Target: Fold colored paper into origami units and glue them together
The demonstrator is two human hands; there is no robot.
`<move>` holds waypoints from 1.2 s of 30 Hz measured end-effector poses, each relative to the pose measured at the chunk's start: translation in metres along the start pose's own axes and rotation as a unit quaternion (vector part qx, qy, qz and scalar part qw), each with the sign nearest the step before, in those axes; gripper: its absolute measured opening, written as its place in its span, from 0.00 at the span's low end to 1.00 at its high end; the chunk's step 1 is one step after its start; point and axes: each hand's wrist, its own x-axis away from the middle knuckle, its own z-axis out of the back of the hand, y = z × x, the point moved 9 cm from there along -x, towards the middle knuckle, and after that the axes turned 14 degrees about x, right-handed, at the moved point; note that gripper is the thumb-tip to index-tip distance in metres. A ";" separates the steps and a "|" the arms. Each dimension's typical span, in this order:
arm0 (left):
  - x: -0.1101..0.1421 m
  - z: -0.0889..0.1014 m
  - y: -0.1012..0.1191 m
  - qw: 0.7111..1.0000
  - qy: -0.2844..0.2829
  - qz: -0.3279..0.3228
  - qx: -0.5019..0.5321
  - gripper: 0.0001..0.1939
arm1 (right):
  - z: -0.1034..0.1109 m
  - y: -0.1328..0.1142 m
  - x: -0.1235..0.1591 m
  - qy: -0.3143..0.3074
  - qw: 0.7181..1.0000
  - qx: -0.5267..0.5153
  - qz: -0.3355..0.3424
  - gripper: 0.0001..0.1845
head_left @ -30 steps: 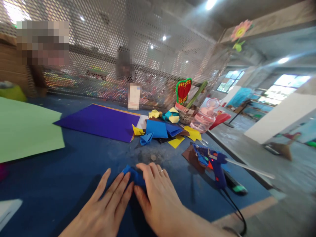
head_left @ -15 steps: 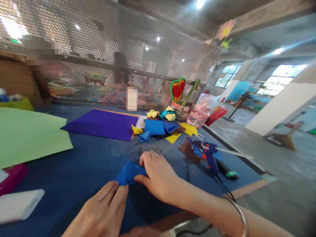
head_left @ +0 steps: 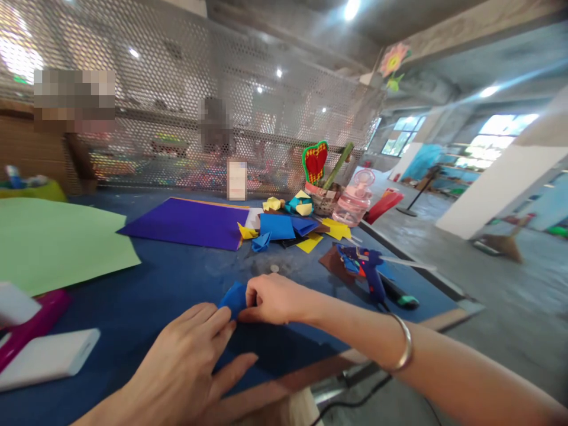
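A small folded piece of blue paper (head_left: 233,299) lies on the dark blue tabletop, partly covered by both hands. My left hand (head_left: 195,340) rests at its lower left, its fingertips pressing the paper's edge and its thumb stretched out apart. My right hand (head_left: 273,297) pinches the paper's right side between thumb and bent fingers. Beyond my hands are folded blue scraps (head_left: 261,241), a blue paper square (head_left: 276,226) and yellow papers (head_left: 309,242). How the paper is folded under my fingers is hidden.
A glue gun (head_left: 375,281) rests on scraps to the right, its cord hanging off the edge. Purple sheets (head_left: 186,222) and a green sheet (head_left: 62,239) lie left. A white box-like object (head_left: 51,358), a pink bottle (head_left: 352,204) and a mesh panel (head_left: 164,71) surround the workspace.
My left hand went from flat on the paper to its lower edge, its thumb now spread. My right hand drew its fingers into a pinch. The camera view shifted slightly.
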 end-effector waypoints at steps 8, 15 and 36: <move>0.011 0.009 -0.009 0.999 0.036 0.002 -0.015 0.19 | 0.001 0.002 -0.001 0.012 1.000 -0.013 0.024 0.16; 0.028 0.016 -0.012 0.997 0.069 -0.005 -0.020 0.23 | -0.002 0.006 -0.003 0.008 0.999 -0.028 0.029 0.17; 0.036 0.025 -0.013 0.999 0.054 -0.010 -0.002 0.18 | 0.008 0.054 0.021 -0.013 0.998 -0.003 -0.056 0.15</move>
